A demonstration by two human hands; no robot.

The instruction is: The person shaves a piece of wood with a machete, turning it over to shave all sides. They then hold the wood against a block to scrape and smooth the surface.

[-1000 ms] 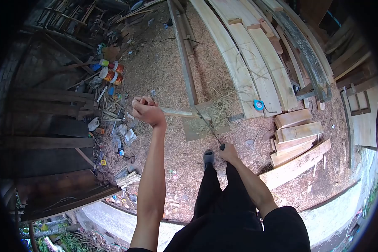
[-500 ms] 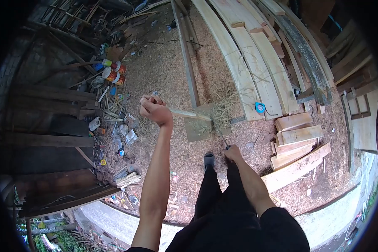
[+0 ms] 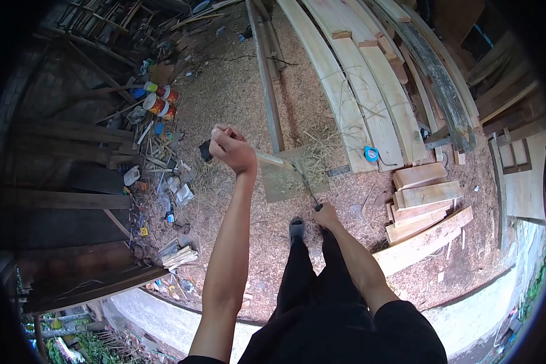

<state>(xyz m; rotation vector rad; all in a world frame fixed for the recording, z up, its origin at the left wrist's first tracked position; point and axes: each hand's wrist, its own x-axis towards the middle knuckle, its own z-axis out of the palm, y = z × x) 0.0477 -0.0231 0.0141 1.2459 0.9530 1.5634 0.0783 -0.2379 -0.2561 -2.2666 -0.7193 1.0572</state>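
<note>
Still clenched — left hand (image 3: 230,148), slightly higher, on the stick (image 3: 270,159); right hand (image 3: 326,214) on the knife (image 3: 306,190).

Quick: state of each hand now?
Left hand: closed, gripping a pale wooden stick.
Right hand: closed, holding a thin dark tool.

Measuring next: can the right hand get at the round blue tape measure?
Probably not yet: the right hand is shut on a thin dark blade, though the round blue tape measure lies uncovered on pale planks.
</note>
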